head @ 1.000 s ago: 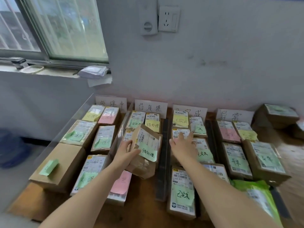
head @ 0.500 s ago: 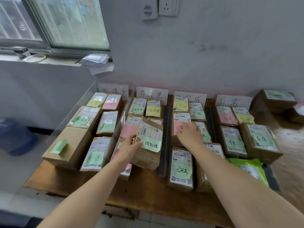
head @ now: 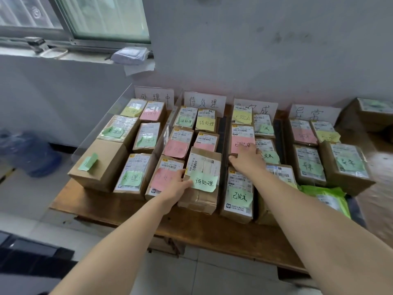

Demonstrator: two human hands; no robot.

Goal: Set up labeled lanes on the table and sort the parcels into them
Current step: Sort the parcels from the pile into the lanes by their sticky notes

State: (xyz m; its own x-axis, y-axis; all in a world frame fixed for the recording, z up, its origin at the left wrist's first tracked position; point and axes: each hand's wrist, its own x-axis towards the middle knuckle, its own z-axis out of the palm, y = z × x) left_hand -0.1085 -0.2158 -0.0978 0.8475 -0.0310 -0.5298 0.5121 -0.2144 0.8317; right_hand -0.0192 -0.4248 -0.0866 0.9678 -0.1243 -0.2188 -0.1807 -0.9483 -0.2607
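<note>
Four white lane cards stand along the wall, among them the second card (head: 204, 102) and the third card (head: 255, 107). Rows of brown parcels with coloured sticky notes fill the lanes on the wooden table (head: 212, 233). My left hand (head: 175, 189) grips the left side of a brown parcel with a green note (head: 205, 167) at the front of the second lane. My right hand (head: 246, 159) rests flat, fingers straight, on the near edge of a pink-noted parcel (head: 242, 135) in the third lane.
Black strips (head: 221, 128) and a clear panel (head: 168, 133) divide the lanes. A green bag (head: 327, 194) lies at the front right, and more boxes (head: 374, 111) sit at the far right. A blue water jug (head: 27, 152) stands on the floor to the left.
The parcel in my left hand has gone from tilted up to lying at the front of the second lane. My right hand slid nearer, onto the pink-noted parcel. The view pulled back.
</note>
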